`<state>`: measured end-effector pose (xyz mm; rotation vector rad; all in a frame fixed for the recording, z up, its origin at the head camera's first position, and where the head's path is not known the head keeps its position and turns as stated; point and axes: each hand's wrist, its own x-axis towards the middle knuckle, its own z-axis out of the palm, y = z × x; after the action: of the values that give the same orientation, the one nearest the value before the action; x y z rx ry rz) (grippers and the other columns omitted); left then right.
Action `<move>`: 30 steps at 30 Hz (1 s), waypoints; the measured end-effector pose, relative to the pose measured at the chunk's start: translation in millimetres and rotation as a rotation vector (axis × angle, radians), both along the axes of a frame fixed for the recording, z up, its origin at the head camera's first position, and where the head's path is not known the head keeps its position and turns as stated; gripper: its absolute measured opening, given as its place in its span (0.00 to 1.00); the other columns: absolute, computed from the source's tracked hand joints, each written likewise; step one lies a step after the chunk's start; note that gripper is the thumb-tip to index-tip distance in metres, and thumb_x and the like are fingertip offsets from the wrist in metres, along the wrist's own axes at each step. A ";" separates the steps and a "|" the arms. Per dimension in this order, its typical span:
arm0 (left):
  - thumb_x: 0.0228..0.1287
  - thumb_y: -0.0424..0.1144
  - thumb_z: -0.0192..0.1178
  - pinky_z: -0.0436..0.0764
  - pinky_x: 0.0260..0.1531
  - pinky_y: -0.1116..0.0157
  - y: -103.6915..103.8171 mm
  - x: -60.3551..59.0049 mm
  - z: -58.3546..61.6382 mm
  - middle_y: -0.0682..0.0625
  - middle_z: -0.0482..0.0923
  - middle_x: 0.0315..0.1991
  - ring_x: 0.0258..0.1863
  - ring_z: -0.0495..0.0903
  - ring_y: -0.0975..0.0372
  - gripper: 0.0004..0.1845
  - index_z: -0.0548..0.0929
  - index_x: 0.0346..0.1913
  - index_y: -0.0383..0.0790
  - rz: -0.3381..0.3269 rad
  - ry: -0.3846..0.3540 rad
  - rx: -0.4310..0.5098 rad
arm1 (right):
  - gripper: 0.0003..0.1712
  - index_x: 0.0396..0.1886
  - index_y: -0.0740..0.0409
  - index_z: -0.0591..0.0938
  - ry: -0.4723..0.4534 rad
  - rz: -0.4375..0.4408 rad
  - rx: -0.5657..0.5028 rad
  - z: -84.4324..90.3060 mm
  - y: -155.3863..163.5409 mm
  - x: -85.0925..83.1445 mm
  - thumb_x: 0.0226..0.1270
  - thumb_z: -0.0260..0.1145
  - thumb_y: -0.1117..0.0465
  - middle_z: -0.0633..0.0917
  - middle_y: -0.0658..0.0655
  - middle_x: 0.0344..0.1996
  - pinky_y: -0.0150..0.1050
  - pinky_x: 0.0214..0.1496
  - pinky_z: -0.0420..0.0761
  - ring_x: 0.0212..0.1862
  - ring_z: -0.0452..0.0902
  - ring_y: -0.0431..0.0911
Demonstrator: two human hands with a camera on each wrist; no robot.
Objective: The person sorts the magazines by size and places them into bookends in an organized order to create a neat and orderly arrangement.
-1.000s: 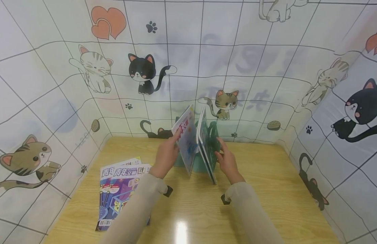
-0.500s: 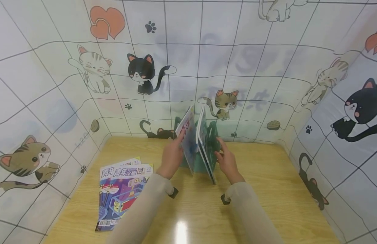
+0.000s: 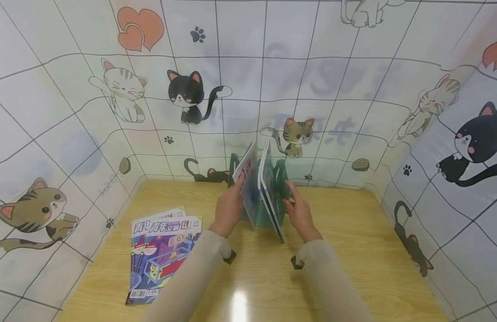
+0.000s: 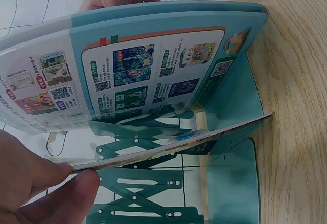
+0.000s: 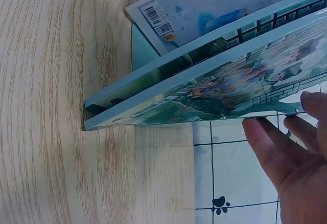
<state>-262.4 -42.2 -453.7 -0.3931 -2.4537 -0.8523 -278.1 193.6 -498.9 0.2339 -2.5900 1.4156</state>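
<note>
Magazines (image 3: pixel 258 188) stand upright in the green rack (image 3: pixel 281 181) at the back of my wooden desk (image 3: pixel 353 250), below the cat-print wall (image 3: pixel 312 80). My left hand (image 3: pixel 228 208) pinches the nearer one; my right hand (image 3: pixel 300 213) rests straight-fingered against the rack. More magazines (image 3: pixel 159 255) lie flat, well left of the rack.

head looks down; wrists close, sharing the magazines (image 3: pixel 258 188).
</note>
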 end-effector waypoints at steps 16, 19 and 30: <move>0.57 0.26 0.66 0.81 0.32 0.60 -8.4 6.0 -7.4 0.45 0.82 0.53 0.41 0.84 0.53 0.29 0.78 0.63 0.45 -0.011 0.039 -0.055 | 0.39 0.76 0.35 0.56 0.001 0.001 0.008 0.1 0.3 1.1 0.73 0.58 0.67 0.65 0.71 0.68 0.44 0.41 0.83 0.55 0.77 0.64; 0.58 0.26 0.66 0.81 0.31 0.61 -10.5 7.1 -10.4 0.46 0.81 0.55 0.44 0.84 0.53 0.25 0.81 0.59 0.45 -0.030 0.062 -0.043 | 0.40 0.76 0.33 0.56 -0.005 0.006 -0.001 0.4 0.1 1.2 0.73 0.57 0.68 0.65 0.72 0.68 0.44 0.42 0.83 0.55 0.76 0.65; 0.58 0.30 0.68 0.81 0.29 0.65 -20.9 12.9 -19.3 0.49 0.83 0.49 0.34 0.84 0.61 0.19 0.85 0.53 0.46 -0.078 0.100 0.008 | 0.40 0.75 0.30 0.55 -0.013 0.005 -0.008 1.7 -0.4 1.1 0.73 0.57 0.67 0.64 0.72 0.68 0.43 0.42 0.83 0.56 0.75 0.65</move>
<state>-249.5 -63.1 -473.0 -0.5187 -2.3562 -0.8532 -277.0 193.2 -497.2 0.2316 -2.5947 1.4340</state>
